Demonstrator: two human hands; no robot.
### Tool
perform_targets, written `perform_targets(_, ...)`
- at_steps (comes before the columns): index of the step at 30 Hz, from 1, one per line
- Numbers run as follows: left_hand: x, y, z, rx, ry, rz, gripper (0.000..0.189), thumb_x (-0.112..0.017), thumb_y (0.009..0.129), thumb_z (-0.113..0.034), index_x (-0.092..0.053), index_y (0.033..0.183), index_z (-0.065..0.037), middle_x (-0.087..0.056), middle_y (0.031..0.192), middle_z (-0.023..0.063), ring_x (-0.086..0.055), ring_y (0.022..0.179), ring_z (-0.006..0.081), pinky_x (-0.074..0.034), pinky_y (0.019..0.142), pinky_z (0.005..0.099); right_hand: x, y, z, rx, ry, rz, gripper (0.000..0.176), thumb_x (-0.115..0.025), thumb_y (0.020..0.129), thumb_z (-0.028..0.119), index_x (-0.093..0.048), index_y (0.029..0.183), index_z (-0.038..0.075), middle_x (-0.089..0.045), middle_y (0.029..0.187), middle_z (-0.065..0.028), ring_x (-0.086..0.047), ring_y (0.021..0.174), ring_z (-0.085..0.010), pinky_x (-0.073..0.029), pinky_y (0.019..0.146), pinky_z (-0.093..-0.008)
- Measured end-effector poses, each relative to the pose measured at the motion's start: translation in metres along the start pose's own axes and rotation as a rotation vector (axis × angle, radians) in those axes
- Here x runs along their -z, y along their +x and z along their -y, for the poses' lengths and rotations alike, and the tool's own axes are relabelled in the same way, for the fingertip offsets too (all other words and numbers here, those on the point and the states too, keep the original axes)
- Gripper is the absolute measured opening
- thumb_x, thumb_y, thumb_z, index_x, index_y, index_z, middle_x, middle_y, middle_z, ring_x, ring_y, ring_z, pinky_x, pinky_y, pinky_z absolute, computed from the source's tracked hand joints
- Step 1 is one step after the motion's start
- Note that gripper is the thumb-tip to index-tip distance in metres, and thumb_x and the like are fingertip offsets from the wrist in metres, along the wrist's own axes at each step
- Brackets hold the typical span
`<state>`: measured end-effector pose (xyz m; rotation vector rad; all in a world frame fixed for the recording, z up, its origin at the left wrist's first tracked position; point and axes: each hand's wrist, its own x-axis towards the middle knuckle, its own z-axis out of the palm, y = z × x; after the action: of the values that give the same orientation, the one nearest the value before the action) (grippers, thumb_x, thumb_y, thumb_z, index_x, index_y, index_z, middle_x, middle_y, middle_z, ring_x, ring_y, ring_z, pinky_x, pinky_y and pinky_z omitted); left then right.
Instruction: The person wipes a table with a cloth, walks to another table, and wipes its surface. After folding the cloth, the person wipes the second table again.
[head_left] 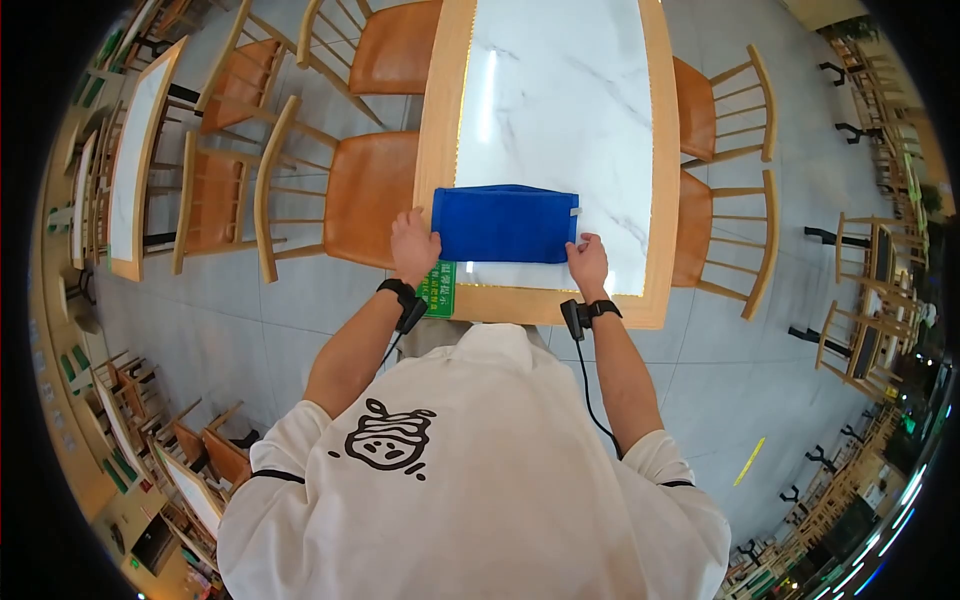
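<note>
A blue cloth (507,226), folded into a rectangle with a small pale tag at its right edge, lies across the near part of the table. My left hand (413,246) is at the cloth's left edge, over the wooden border. Its thumb reaches the cloth while the other fingers stay apart from it. At the lower right corner, my right hand (589,264) pinches the cloth's edge between thumb and fingers. Each wrist wears a black strap with a small device and a cable.
The table (560,100) has a white marbled top and a wooden border. A green sign (437,292) with writing sits at its near left corner. Orange-seated chairs (372,190) stand along the left side, and more chairs (728,240) along the right. Other tables and chairs fill the surroundings.
</note>
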<state>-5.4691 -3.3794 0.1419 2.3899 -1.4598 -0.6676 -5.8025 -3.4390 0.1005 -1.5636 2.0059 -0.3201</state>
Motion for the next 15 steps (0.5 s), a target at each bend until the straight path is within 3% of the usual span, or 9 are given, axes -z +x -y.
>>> perform_targets(1,0.004,-0.001,-0.008,-0.005,0.000,0.005,0.058,-0.070,0.076,-0.018,-0.047,0.127,-0.004,-0.046,0.131,0.0200,-0.042,0.122,0.0397,-0.038,0.101,0.0456,0.004,-0.006,0.003,-0.038,-0.005,0.039,0.045,-0.069,0.079,0.032,-0.058,0.113,0.004,-0.066,0.090,-0.0124,-0.064,0.086,-0.0313,-0.051,0.077,-0.0423)
perform_targets(3,0.005,-0.002,-0.028,-0.426,0.049,0.037,0.069,-0.071,0.076,-0.018,-0.041,0.137,-0.010,-0.041,0.138,0.0207,-0.037,0.129,0.0392,-0.037,0.103,0.0469,0.005,-0.015,0.007,-0.085,-0.014,0.077,0.042,-0.069,0.079,0.031,-0.059,0.111,0.005,-0.068,0.095,-0.0130,-0.065,0.090,-0.0324,-0.051,0.079,-0.0425)
perform_targets(7,-0.014,-0.011,-0.062,-0.516,0.200,0.246,0.077,-0.072,0.075,-0.019,-0.037,0.143,-0.017,-0.029,0.147,0.0207,-0.028,0.136,0.0404,-0.033,0.105,0.0566,0.001,-0.019,0.015,-0.087,-0.127,0.168,0.037,-0.069,0.079,0.030,-0.064,0.104,0.004,-0.070,0.097,-0.0170,-0.067,0.091,-0.0343,-0.053,0.080,-0.0429)
perform_targets(9,-0.023,-0.020,-0.068,-0.498,0.365,0.346,0.075,-0.070,0.077,-0.018,-0.037,0.144,-0.021,-0.021,0.152,0.0194,-0.020,0.141,0.0414,-0.029,0.101,0.0693,-0.001,-0.026,0.013,-0.050,-0.257,0.232,0.035,-0.069,0.078,0.030,-0.066,0.101,0.004,-0.070,0.094,-0.0184,-0.067,0.091,-0.0344,-0.053,0.082,-0.0437)
perform_targets(15,-0.014,-0.058,-0.033,-0.538,0.333,0.361,0.063,-0.062,0.078,-0.008,-0.046,0.137,-0.020,-0.023,0.151,0.0186,-0.022,0.139,0.0426,-0.031,0.097,0.0723,0.008,-0.063,-0.016,0.029,-0.295,0.471,0.029,-0.069,0.072,0.027,-0.069,0.088,0.003,-0.069,0.091,-0.0203,-0.066,0.089,-0.0364,-0.053,0.079,-0.0439)
